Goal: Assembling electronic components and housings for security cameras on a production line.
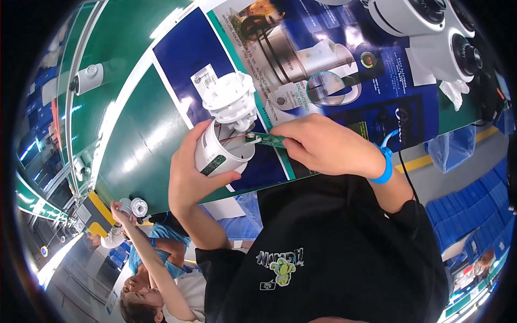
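My left hand [186,175] wraps round a white cylindrical housing [232,161], tilted so its open end faces up. A dark green strip shows on the housing's side. Pinched in my right hand [318,141] is a narrow green circuit board [271,140], held at the housing's mouth. Thin wires, one of them red, run from the board's end into the opening. Just beyond the rim sits a white ribbed plastic part [230,98]; whether it is joined to the housing cannot be made out. My right fingertips cover the board's outer end.
Beneath my hands lies a printed blue sheet [180,46] on the green table [134,137]. White units with black round parts [464,56] crowd the far right. A blue wrist strap [386,164] with a cord circles my right wrist. Co-workers [156,280] are at lower left.
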The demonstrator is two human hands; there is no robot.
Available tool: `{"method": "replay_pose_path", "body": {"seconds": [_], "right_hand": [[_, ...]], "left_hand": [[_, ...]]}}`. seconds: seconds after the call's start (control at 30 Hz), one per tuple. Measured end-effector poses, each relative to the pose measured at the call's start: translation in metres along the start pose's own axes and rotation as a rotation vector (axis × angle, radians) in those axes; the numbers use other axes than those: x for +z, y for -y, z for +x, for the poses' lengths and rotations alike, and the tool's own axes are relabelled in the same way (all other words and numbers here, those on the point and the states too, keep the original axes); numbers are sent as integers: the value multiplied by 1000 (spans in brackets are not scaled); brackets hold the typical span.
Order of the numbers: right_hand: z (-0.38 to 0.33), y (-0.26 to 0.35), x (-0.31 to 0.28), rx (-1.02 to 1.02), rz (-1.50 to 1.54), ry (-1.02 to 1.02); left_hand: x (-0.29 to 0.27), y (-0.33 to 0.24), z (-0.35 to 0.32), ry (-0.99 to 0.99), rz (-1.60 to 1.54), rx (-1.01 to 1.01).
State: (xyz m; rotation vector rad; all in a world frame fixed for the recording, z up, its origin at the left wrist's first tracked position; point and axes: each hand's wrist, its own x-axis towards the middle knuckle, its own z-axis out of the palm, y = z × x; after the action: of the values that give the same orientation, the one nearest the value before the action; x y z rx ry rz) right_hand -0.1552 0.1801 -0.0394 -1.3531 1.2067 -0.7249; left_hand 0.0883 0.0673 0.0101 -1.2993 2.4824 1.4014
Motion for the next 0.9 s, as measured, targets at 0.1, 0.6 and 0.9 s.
{"method": "replay_pose_path", "body": {"seconds": [0.1, 0.6, 0.9], "right_hand": [[4, 0, 1, -51, -52, -109], [3, -1, 1, -70, 30, -101], [9, -4, 0, -91, 14, -69]], "left_hand": [[-14, 5, 11, 96, 93, 200], [-24, 38, 13, 300, -414, 12], [-21, 41, 13, 295, -402, 94]]}}
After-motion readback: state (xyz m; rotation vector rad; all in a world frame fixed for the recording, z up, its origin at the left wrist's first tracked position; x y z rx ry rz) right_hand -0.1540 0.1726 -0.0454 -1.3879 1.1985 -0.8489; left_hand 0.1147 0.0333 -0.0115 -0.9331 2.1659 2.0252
